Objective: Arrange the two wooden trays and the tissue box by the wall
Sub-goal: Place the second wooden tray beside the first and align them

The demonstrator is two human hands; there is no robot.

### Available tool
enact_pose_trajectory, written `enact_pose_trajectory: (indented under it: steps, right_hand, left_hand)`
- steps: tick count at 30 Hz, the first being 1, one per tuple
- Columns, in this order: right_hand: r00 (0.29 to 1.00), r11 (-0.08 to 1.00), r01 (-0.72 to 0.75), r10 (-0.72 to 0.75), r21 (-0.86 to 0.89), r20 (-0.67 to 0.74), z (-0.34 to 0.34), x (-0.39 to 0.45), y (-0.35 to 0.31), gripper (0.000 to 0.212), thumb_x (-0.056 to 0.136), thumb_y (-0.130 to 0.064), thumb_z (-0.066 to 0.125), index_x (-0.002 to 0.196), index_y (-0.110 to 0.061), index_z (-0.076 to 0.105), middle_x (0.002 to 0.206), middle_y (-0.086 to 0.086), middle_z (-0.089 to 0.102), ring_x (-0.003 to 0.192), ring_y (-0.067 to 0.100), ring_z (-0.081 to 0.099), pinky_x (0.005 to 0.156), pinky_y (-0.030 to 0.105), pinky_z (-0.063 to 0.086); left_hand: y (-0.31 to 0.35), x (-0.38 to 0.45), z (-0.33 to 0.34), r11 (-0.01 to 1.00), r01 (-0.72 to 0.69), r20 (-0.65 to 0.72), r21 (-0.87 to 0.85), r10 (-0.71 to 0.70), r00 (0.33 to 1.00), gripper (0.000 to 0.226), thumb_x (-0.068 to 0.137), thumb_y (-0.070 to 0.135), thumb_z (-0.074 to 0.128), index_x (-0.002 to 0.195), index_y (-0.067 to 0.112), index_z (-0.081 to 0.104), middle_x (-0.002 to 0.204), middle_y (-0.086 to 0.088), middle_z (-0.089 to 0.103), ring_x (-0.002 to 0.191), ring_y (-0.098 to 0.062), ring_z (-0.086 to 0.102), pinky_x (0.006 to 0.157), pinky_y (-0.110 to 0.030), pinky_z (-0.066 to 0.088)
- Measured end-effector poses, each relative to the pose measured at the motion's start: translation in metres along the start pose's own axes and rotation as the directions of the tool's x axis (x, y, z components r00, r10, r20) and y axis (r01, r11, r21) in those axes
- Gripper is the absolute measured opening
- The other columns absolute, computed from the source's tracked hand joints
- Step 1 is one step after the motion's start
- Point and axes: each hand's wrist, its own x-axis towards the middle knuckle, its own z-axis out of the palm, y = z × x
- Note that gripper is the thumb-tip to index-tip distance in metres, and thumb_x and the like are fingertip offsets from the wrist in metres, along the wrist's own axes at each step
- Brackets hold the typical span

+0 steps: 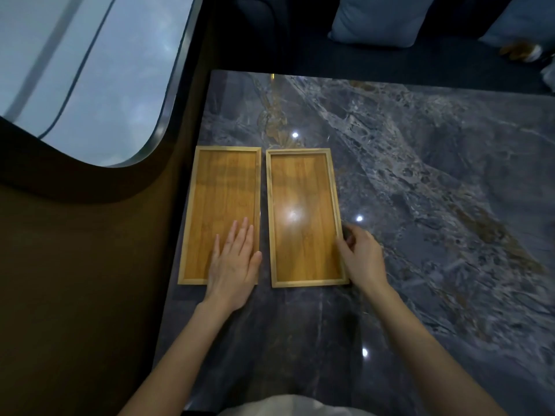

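Two long wooden trays lie side by side on the dark marble table (420,205), near its left edge by the wall. The left tray (222,187) has my left hand (234,262) lying flat and open on its near right corner. The right tray (303,205) is separated from it by a narrow gap. My right hand (363,253) grips the right rim of that tray near its front corner, thumb inside and fingers outside. No tissue box is in view.
A brown wall panel (90,265) with a rounded window (84,70) runs along the table's left. Dark seating with a grey cushion (378,19) lies beyond the far edge. Small items (522,51) sit at the far right.
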Motion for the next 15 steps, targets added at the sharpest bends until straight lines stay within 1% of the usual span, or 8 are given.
enact_pose_trajectory:
  steps: [2, 4, 7, 9, 11, 15]
  right_hand:
    - [0.998, 0.996, 0.017, -0.012, -0.09, 0.054, 0.001, 0.007, -0.004, 0.043, 0.092, -0.03, 0.047, 0.13, -0.011, 0.047, 0.11, 0.014, 0.061, 0.102, 0.029, 0.058, 0.087, 0.041, 0.046]
    - [0.996, 0.994, 0.032, -0.023, -0.108, 0.086, 0.003, 0.009, -0.006, 0.043, 0.093, -0.029, 0.045, 0.134, -0.014, 0.043, 0.12, 0.014, 0.061, 0.109, 0.03, 0.058, 0.091, 0.043, 0.047]
    - [0.998, 0.997, 0.034, -0.03, -0.074, 0.056, 0.004, 0.01, -0.008, 0.041, 0.094, -0.021, 0.045, 0.135, -0.013, 0.044, 0.124, 0.015, 0.062, 0.112, 0.03, 0.058, 0.096, 0.041, 0.046]
    - [0.998, 0.995, 0.046, -0.042, -0.083, 0.051, 0.004, 0.009, -0.009, 0.042, 0.094, -0.019, 0.046, 0.135, -0.01, 0.044, 0.129, 0.016, 0.059, 0.116, 0.03, 0.056, 0.099, 0.038, 0.043]
    - [0.996, 0.993, 0.076, -0.072, -0.087, 0.053, 0.005, 0.008, -0.012, 0.04, 0.094, -0.017, 0.046, 0.134, -0.007, 0.046, 0.129, 0.017, 0.059, 0.117, 0.03, 0.055, 0.099, 0.036, 0.041]
    - [0.995, 0.994, 0.092, -0.089, -0.058, 0.052, 0.007, 0.008, -0.013, 0.041, 0.094, -0.014, 0.047, 0.134, -0.004, 0.046, 0.131, 0.019, 0.057, 0.119, 0.03, 0.054, 0.102, 0.034, 0.039]
  left_hand:
    - [-0.006, -0.002, 0.004, 1.0, 0.013, 0.036, 0.012, -0.013, 0.999, 0.071, 0.082, 0.053, -0.004, 0.145, 0.021, -0.001, 0.148, 0.012, -0.015, 0.139, -0.007, -0.016, 0.113, -0.037, -0.011]
    - [-0.009, -0.004, 0.006, 1.0, 0.009, 0.065, 0.008, -0.01, 0.998, 0.069, 0.083, 0.059, -0.004, 0.142, 0.024, -0.007, 0.148, 0.012, -0.016, 0.139, -0.007, -0.017, 0.113, -0.037, -0.011]
    - [-0.011, -0.004, 0.007, 1.0, 0.003, 0.068, 0.014, -0.004, 0.998, 0.067, 0.079, 0.057, -0.011, 0.138, 0.026, -0.012, 0.149, 0.011, -0.018, 0.14, -0.008, -0.018, 0.113, -0.037, -0.012]
    - [-0.011, -0.004, 0.009, 0.999, 0.0, 0.057, 0.036, -0.002, 0.998, 0.068, 0.077, 0.057, -0.015, 0.138, 0.027, -0.014, 0.149, 0.01, -0.018, 0.14, -0.009, -0.018, 0.113, -0.037, -0.012]
    - [-0.011, -0.004, 0.01, 0.998, -0.002, 0.054, 0.056, -0.001, 0.999, 0.071, 0.075, 0.06, -0.019, 0.138, 0.027, -0.016, 0.15, 0.009, -0.019, 0.14, -0.01, -0.019, 0.114, -0.038, -0.012]
    - [-0.01, -0.005, 0.011, 0.997, -0.001, 0.047, 0.073, -0.003, 0.999, 0.073, 0.074, 0.063, -0.018, 0.138, 0.027, -0.017, 0.151, 0.008, -0.018, 0.141, -0.012, -0.017, 0.114, -0.039, -0.011]
